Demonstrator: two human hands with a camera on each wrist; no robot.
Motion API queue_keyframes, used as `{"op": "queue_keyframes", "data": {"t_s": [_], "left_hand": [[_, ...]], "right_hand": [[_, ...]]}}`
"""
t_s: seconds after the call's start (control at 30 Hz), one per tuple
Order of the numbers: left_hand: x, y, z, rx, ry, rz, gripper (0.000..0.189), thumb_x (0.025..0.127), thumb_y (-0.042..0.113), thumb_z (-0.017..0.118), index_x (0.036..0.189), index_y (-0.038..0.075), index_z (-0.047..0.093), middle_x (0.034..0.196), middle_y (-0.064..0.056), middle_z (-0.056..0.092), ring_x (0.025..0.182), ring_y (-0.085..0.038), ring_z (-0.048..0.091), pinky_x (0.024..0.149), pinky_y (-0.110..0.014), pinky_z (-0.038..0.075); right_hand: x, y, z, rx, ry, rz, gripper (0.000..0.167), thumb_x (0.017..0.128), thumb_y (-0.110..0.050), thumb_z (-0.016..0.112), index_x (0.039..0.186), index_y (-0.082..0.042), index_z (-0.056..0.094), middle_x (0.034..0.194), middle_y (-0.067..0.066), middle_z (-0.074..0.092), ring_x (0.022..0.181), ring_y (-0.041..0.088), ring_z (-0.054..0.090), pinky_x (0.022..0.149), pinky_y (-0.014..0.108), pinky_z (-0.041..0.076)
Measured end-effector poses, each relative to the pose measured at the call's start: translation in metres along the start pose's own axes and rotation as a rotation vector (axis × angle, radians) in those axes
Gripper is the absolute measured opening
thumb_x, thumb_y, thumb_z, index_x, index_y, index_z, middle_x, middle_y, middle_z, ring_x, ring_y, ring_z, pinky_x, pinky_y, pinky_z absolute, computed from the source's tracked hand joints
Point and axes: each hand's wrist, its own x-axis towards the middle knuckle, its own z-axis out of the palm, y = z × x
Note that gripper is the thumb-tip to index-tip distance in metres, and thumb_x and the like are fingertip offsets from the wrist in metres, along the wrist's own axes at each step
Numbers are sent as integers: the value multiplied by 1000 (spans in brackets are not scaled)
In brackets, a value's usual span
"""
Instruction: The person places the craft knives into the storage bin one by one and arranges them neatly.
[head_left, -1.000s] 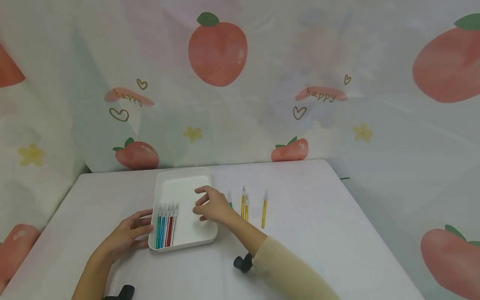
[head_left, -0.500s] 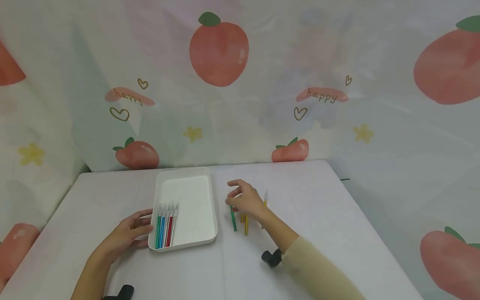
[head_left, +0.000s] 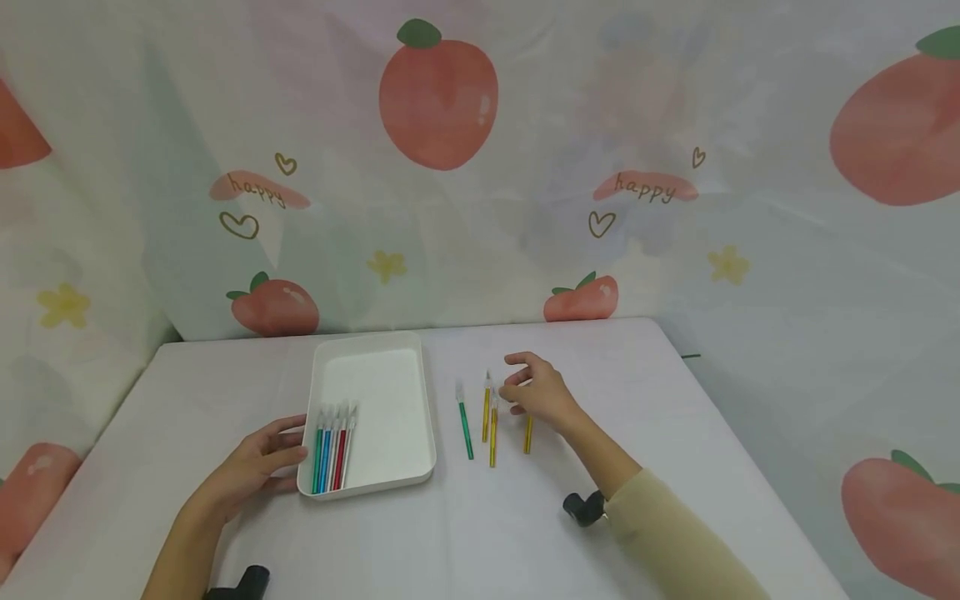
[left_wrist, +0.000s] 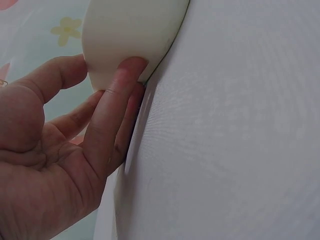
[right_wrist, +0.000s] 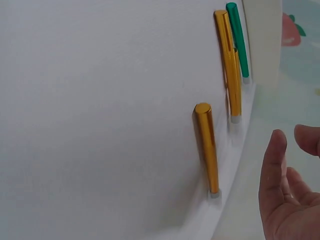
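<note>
In the head view my left hand (head_left: 258,462) rests at the left side of a white tray (head_left: 390,479). Its fingers touch the tray's outer wall (left_wrist: 125,40) in the left wrist view. My right hand (head_left: 543,392) hovers over the table right of the tray, fingers loosely bent and nothing between them. Under it lies a yellow craft knife (head_left: 528,437) with a metallic handle, its clear-capped end hidden by the hand. Left of that lie two more yellow craft knives (head_left: 492,433), side by side, and a green craft knife (head_left: 466,429).
Several craft knives (head_left: 325,458) in green, blue, silver and red stand in a row along the tray's left inner side, clear caps pointing away. A white cloth covers the table (head_left: 675,500). Behind it hangs a peach-patterned curtain (head_left: 480,233).
My right hand has moved right from over the tray, past the green craft knife, to the rightmost yellow one. The green one shows fully again. My left hand stays at the tray.
</note>
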Motion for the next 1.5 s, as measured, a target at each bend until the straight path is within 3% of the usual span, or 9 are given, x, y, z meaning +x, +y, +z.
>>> {"op": "queue_keyframes", "data": {"t_s": [0.33,0.63,0.93,1.17,1.5], "left_hand": [[1,3,0,19,17,3,72,96,25,67,156,10,29,150,-29,39,117,-31,63,84,-41,60],[1,1,0,21,25,-3,72,96,26,67,155,10,30,150,-29,40,117,-31,63,84,-41,60],[0,-1,0,13,23,-4,72,96,25,67,156,11,29,150,-28,40,117,-31,63,84,-41,60],[0,-1,0,4,14,-1,72,96,25,67,156,11,29,150,-28,40,118,-31,62,85,-41,60],[0,0,0,5,14,-1,71,97,25,67,156,10,29,150,-28,40,117,-30,63,85,-41,60]], "right_hand": [[2,18,-22,-80,-1,30,64,85,-7,75,143,-7,48,104,14,63,75,24,67,71,36,61],[2,30,-30,-134,-14,94,68,85,-12,77,144,-7,45,97,10,65,71,18,64,65,29,58],[0,34,-30,-288,-57,220,71,85,-28,78,144,-7,45,91,10,63,63,18,63,59,28,55],[4,34,-27,-359,-75,229,68,86,-34,78,140,-7,48,81,9,64,56,18,60,54,28,51],[14,35,-21,-418,-83,229,65,81,-23,83,135,-10,49,76,9,62,51,17,58,49,26,50]]}}
